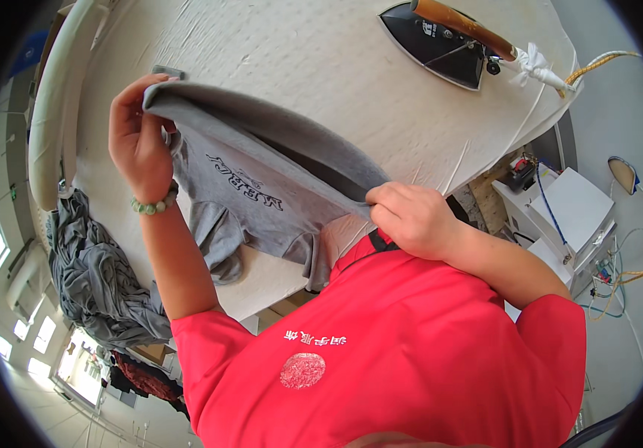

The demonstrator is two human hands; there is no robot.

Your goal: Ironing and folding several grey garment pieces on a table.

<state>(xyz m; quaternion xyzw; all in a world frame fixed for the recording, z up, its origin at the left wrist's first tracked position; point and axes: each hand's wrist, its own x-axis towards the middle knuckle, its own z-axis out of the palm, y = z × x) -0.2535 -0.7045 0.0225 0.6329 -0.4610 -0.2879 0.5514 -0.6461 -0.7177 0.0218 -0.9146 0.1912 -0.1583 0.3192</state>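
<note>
A grey T-shirt (261, 179) with dark lettering on its front is stretched between my two hands, over the near side of a pale padded ironing table (261, 45). My left hand (141, 138), with a bead bracelet at the wrist, is closed on one end of the hem at the far left. At the other end, close to my body, my right hand (413, 216) pinches the hem. Between them the hem gapes, showing the dark inside. The sleeves hang toward me, partly resting on the table.
An iron (441, 41) with a wooden handle lies at the table's far right, its cord (597, 63) running off right. A heap of grey garments (97, 269) hangs at the left edge beside a padded arm (52, 112). White equipment (571, 205) with cables stands at right.
</note>
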